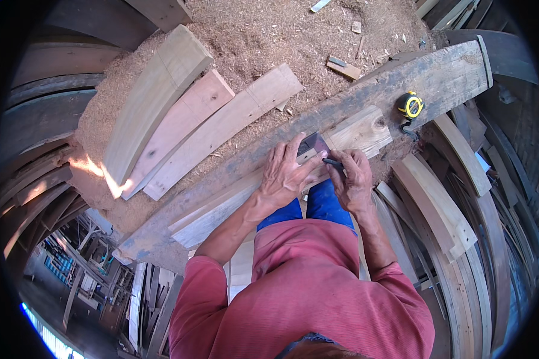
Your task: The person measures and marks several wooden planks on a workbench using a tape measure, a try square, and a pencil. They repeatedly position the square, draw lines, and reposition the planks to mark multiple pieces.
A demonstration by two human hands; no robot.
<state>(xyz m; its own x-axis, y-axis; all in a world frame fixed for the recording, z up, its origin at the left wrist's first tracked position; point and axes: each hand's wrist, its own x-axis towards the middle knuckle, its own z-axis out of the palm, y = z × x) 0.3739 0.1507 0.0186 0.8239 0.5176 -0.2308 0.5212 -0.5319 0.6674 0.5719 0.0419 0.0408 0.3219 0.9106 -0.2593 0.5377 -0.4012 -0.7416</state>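
A light wooden board (359,130) lies along a thick, worn beam (446,73) in front of me. My left hand (286,172) presses down on the board, its fingers and thumb spanning a small dark flat tool (311,143) that looks like a try square; the hand partly covers it. In my right hand (356,179) is a dark, slim marking pencil (333,162), its tip close to the board's near edge beside my left thumb. A yellow and black tape measure (410,106) rests on the beam beyond the board's right end.
Three cut planks (161,90) lie on the sawdust (257,30) at the far left. A small wood block (344,67) sits beyond the beam. Stacked curved boards (437,209) crowd my right side, and more timber (48,128) lines the left.
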